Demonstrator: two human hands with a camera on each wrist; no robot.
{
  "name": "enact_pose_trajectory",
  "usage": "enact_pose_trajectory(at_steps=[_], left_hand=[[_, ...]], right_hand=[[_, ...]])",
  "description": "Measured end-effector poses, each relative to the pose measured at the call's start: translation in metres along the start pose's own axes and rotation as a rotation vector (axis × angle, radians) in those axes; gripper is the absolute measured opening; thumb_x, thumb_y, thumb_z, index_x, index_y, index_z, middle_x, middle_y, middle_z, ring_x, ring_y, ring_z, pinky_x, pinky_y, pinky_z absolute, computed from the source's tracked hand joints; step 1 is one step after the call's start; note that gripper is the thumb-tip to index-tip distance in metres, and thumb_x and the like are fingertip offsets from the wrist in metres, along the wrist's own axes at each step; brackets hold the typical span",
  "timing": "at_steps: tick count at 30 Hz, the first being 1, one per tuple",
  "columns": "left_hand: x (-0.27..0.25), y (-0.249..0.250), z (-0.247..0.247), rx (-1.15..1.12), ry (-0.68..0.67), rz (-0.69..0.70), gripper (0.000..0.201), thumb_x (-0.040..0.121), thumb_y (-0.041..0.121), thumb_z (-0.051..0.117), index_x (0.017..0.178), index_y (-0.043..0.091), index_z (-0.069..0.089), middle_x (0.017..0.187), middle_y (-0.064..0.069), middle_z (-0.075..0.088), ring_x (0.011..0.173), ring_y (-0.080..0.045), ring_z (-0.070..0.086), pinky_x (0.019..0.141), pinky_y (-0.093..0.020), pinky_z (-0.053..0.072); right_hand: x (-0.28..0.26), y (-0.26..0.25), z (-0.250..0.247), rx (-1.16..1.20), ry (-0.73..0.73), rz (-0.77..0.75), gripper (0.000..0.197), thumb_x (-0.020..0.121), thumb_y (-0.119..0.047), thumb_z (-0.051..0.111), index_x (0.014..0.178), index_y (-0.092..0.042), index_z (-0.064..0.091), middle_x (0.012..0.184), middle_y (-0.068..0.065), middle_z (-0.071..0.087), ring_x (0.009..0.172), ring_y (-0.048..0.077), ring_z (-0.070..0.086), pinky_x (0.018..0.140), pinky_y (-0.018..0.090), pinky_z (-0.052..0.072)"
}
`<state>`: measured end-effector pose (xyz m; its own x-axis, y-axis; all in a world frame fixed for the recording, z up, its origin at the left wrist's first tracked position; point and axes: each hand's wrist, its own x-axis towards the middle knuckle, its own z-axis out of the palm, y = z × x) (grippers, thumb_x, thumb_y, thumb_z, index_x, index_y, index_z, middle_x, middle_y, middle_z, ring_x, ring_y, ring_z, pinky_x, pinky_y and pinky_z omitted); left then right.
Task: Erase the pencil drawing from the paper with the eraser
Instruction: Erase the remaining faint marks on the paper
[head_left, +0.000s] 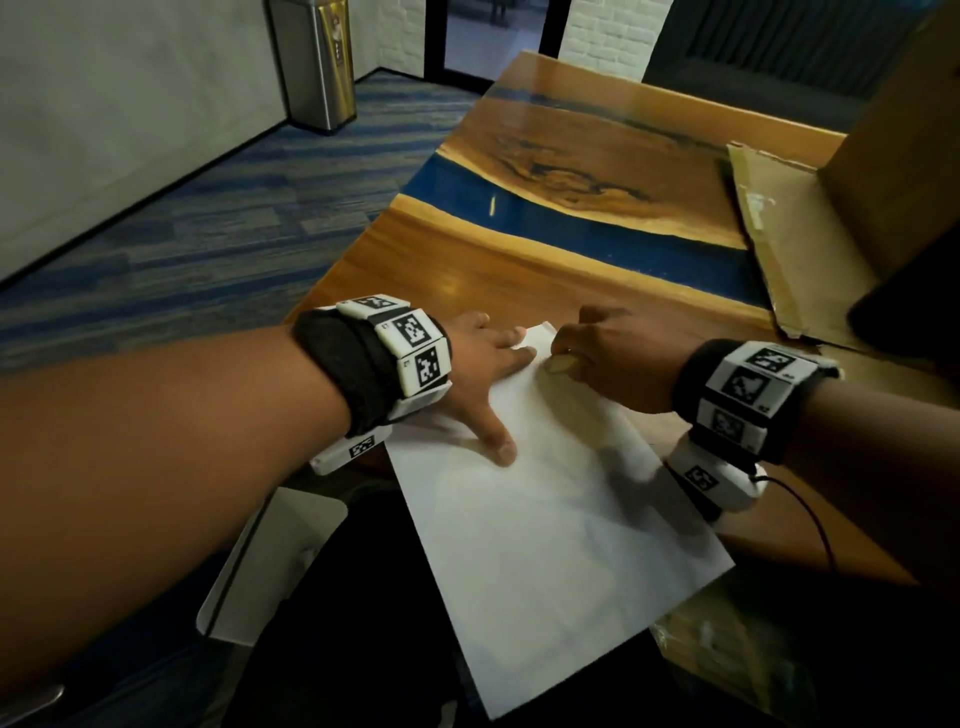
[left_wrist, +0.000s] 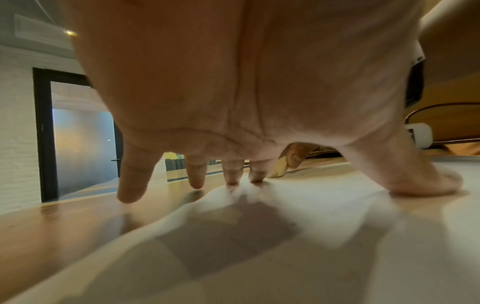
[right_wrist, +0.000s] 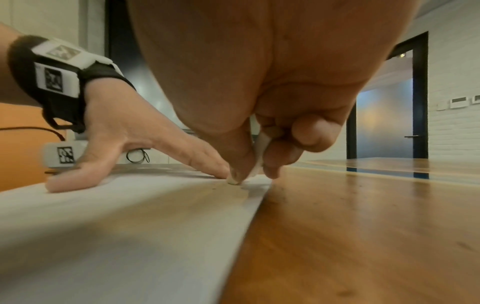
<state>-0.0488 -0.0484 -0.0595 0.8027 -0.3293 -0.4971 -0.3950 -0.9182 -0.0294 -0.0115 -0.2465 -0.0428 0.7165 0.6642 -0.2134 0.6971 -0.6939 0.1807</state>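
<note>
Paper (head_left: 545, 519) lies at an angle on the wooden table (head_left: 519, 275), its near end hanging past the table edge toward me and its far corner tucked between my two hands; I judge that overhang is why I spread my left hand (head_left: 483, 374) flat with straight fingers, thumb (head_left: 501, 447) planted well in on the sheet and the other fingers fanned toward the far corner, so the sheet cannot slide or buckle under rubbing; my right hand (head_left: 602, 358) is curled tight around the eraser (head_left: 560, 364), pinching it between thumb and fingers with its pale tip down on the paper just beside the left fingertips, close to the sheet's right edge, which I take to be where the stroke is being worked; the head view gives me the whole layout and only the faintest trace of lines on the sheet, too weak for me to say how much of the drawing remains; the right wrist view adds what the head view hides, namely the eraser (right_wrist: 259, 156) as a thin white slab clamped edge-on and small crumbs scattered on the paper (right_wrist: 130, 226) and wood near its tip; the left wrist view shows, from under the palm, that the little finger (left_wrist: 135, 181) lands on bare wood rather than on the sheet.
</note>
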Motion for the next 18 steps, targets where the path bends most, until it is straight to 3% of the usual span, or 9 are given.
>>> enact_pose_trajectory(at_steps=[2, 5, 6, 9, 10, 14, 15, 18], left_hand=[[-0.002, -0.002, 0.0, -0.005, -0.005, -0.005, 0.13, 0.06, 0.091, 0.059, 0.158, 0.037, -0.007, 0.166, 0.013, -0.013, 0.153, -0.03, -0.009, 0.116, -0.061, 0.013], [0.0, -0.003, 0.003, -0.018, -0.007, 0.002, 0.131, 0.06, 0.091, 0.06, 0.158, 0.037, -0.008, 0.166, 0.012, -0.014, 0.153, -0.031, -0.01, 0.116, -0.063, 0.013], [0.001, -0.003, 0.003, -0.016, -0.008, 0.004, 0.131, 0.06, 0.091, 0.06, 0.158, 0.037, -0.008, 0.166, 0.012, -0.015, 0.153, -0.031, -0.01, 0.115, -0.063, 0.014], [0.002, -0.004, 0.004, -0.021, -0.006, 0.006, 0.131, 0.06, 0.09, 0.06, 0.158, 0.038, -0.008, 0.166, 0.013, -0.016, 0.153, -0.03, -0.01, 0.116, -0.062, 0.014], [0.002, -0.004, 0.004, -0.025, -0.005, 0.011, 0.131, 0.06, 0.091, 0.06, 0.158, 0.038, -0.008, 0.166, 0.013, -0.016, 0.153, -0.031, -0.01, 0.116, -0.061, 0.014], [0.004, -0.008, 0.007, -0.054, -0.006, 0.029, 0.133, 0.057, 0.093, 0.058, 0.158, 0.038, -0.008, 0.166, 0.011, -0.015, 0.153, -0.033, -0.009, 0.117, -0.06, 0.014], [0.006, -0.008, 0.007, -0.049, -0.006, 0.033, 0.135, 0.055, 0.095, 0.057, 0.158, 0.038, -0.008, 0.166, 0.011, -0.015, 0.153, -0.033, -0.009, 0.117, -0.061, 0.014], [0.01, -0.011, 0.009, -0.027, -0.015, 0.05, 0.139, 0.047, 0.1, 0.05, 0.157, 0.04, -0.01, 0.166, 0.011, -0.016, 0.152, -0.036, -0.009, 0.119, -0.063, 0.013]], right_hand=[[-0.012, -0.007, -0.001, 0.05, -0.042, -0.087, 0.032, 0.099, -0.038, 0.049, 0.13, -0.032, 0.055, 0.11, -0.005, 0.05, 0.094, 0.015, 0.051, 0.085, 0.032, 0.048], [-0.03, -0.024, -0.004, 0.158, -0.147, -0.331, 0.029, 0.1, -0.037, 0.049, 0.128, -0.036, 0.055, 0.107, -0.009, 0.048, 0.092, 0.011, 0.05, 0.083, 0.027, 0.046], [-0.028, -0.022, -0.003, 0.157, -0.151, -0.335, 0.029, 0.099, -0.037, 0.049, 0.128, -0.036, 0.054, 0.107, -0.009, 0.048, 0.091, 0.011, 0.05, 0.083, 0.027, 0.046], [-0.012, -0.005, 0.0, 0.064, -0.019, -0.054, 0.032, 0.099, -0.039, 0.048, 0.129, -0.034, 0.054, 0.105, -0.008, 0.047, 0.089, 0.014, 0.049, 0.079, 0.029, 0.045], [-0.01, -0.003, 0.002, 0.035, 0.009, -0.032, 0.032, 0.098, -0.04, 0.046, 0.129, -0.033, 0.054, 0.105, -0.007, 0.048, 0.088, 0.015, 0.05, 0.077, 0.03, 0.045], [-0.017, -0.028, 0.001, 0.151, -0.107, -0.31, 0.028, 0.099, -0.039, 0.047, 0.124, -0.034, 0.056, 0.106, -0.009, 0.048, 0.091, 0.014, 0.052, 0.082, 0.031, 0.048], [-0.016, -0.027, -0.001, 0.151, -0.099, -0.292, 0.027, 0.099, -0.038, 0.048, 0.125, -0.034, 0.056, 0.105, -0.009, 0.047, 0.09, 0.014, 0.051, 0.083, 0.031, 0.048], [-0.001, -0.008, -0.002, 0.031, 0.025, -0.039, 0.029, 0.099, -0.035, 0.049, 0.127, -0.031, 0.055, 0.108, -0.005, 0.051, 0.087, 0.017, 0.051, 0.08, 0.035, 0.05]])
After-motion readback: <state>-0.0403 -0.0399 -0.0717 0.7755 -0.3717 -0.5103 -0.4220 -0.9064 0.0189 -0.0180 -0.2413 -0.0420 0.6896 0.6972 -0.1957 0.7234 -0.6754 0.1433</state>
